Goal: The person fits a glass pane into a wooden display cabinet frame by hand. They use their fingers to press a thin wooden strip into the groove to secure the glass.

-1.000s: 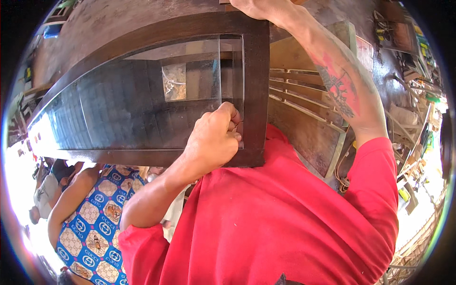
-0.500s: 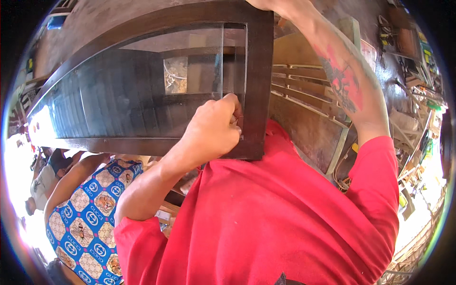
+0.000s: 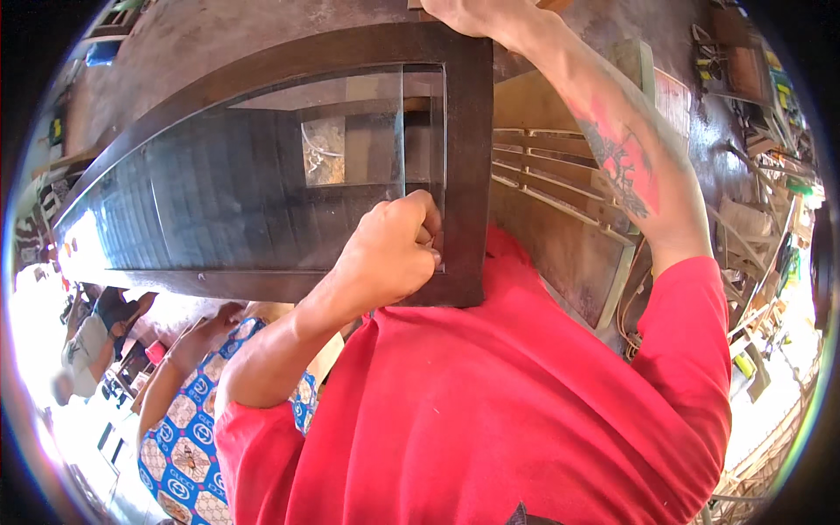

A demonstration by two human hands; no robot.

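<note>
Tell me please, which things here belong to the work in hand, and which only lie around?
In the work:
- dark wooden frame, right hand at its far edge
- glass pane within it, left hand near the pane's end

Apparently lying around:
- slatted wooden panel
- blue object, upper left

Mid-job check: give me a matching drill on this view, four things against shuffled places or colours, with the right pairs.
Things
1. left hand
2. frame
3. right hand
4. co-worker's garment

Places or colours
A. at the frame's upper right corner, as pictured
B. by the right end of the glass pane
C. blue and cream, patterned
D. dark brown

Pairs: 1-B, 2-D, 3-A, 4-C
</note>
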